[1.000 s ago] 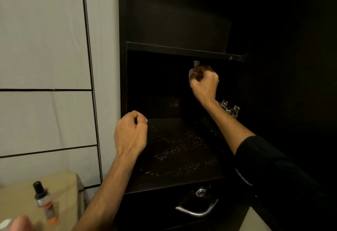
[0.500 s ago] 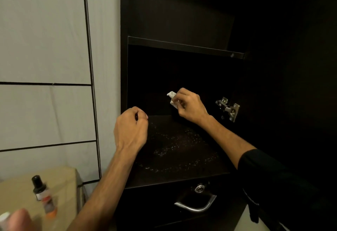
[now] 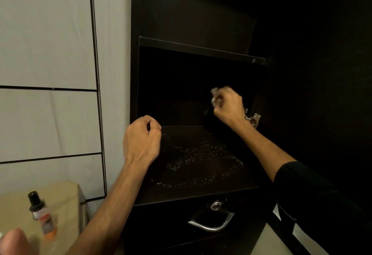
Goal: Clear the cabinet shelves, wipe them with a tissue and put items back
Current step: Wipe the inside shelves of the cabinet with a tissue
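- A blurred bottle (image 3: 41, 215) stands on the bench (image 3: 66, 198) at the lower left, partly cut off.
- The left hand (image 3: 142, 140) hovers at the shelf's (image 3: 193, 176) front edge, fingers curled on nothing visible.
- Deeper in the dark cabinet (image 3: 201, 13), the right hand (image 3: 228, 108) grips a crumpled tissue (image 3: 214, 95), blurred, above the speckled shelf, beside the hinge (image 3: 252, 119).

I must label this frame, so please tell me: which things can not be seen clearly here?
- Tissue: head view, motion-blurred, mostly hidden inside the right hand.
- Hinge: partly behind the right wrist.
- Bottle: blurred, label unreadable.
- Cabinet interior: too dark.
- Left hand: fingers curled away; contents unknown.
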